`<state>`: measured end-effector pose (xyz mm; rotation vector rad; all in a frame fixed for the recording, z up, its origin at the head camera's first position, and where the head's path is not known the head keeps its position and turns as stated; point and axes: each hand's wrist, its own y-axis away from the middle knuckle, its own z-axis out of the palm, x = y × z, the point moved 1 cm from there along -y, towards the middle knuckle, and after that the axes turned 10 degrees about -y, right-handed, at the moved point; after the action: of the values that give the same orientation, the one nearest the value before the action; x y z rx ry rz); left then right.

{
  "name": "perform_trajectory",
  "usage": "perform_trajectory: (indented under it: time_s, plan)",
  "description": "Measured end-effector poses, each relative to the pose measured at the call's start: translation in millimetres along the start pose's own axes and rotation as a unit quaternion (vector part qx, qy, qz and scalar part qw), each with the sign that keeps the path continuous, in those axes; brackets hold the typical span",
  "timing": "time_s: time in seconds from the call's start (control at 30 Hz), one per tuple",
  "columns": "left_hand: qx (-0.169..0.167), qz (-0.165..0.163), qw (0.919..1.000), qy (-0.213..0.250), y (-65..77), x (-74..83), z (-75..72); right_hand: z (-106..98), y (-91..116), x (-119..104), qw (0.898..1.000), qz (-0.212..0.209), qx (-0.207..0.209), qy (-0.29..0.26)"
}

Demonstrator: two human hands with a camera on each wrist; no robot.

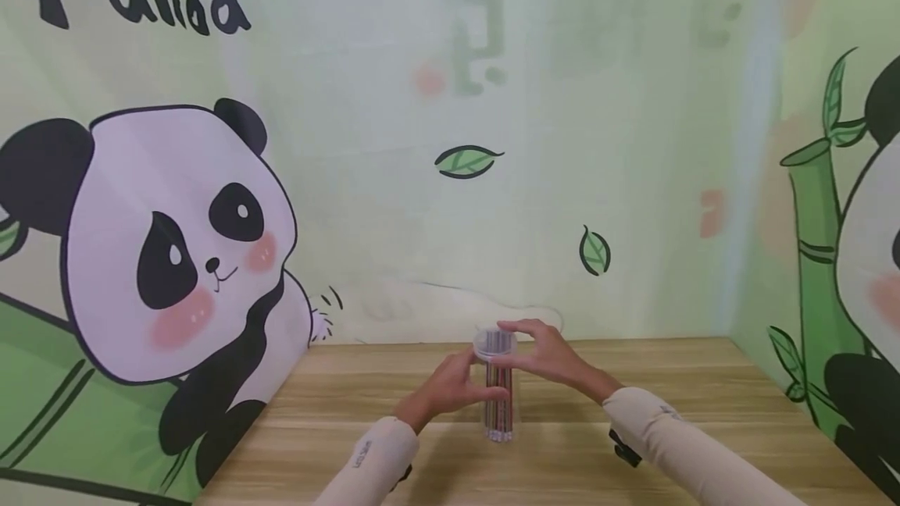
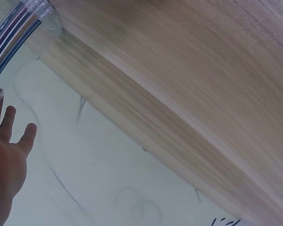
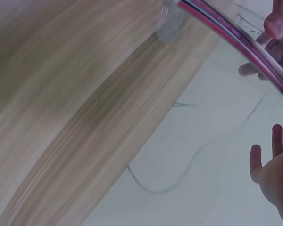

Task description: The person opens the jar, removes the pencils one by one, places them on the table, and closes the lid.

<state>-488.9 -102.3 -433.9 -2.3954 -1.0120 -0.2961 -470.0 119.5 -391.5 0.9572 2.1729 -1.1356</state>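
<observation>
A clear plastic tube [image 1: 500, 434] full of colored pencils [image 1: 500, 415] stands in the head view near the back of the table, with a wide clear round lid [image 1: 481, 346] at its top. My left hand [image 1: 450, 385] grips the tube from the left, thumb across its front and fingers partly hidden behind. From the right, my right hand [image 1: 548, 354] holds the lid between thumb and fingers. Pencil ends [image 2: 19, 28] show through the plastic in the left wrist view. In the right wrist view the pencils [image 3: 226, 30] pass in front of the left hand's fingers.
The wooden table [image 1: 337, 412] ends at a printed panda backdrop [image 1: 366, 240] behind the tube. Dark straps with a small black device [image 1: 624, 450] sit under the right sleeve.
</observation>
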Motion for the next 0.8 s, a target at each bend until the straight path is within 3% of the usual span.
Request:
perform_trajectory:
  time_s: [0.27, 0.47, 0.8]
  plan:
    - [-0.003, -0.011, 0.9999, -0.005, -0.8, -0.6, 1.6, 10, -7, 3, 0.999, 0.026, 0.020, 0.017]
    - [-0.005, -0.013, 0.9999, -0.002, -0.9, -0.4, 1.4, 6, -4, 7, 0.998, 0.034, 0.031, 0.032]
    - [-0.005, -0.018, 0.9998, 0.002, -0.8, -0.2, 1.8, -6, 1, 14, 0.998, 0.004, 0.061, 0.033]
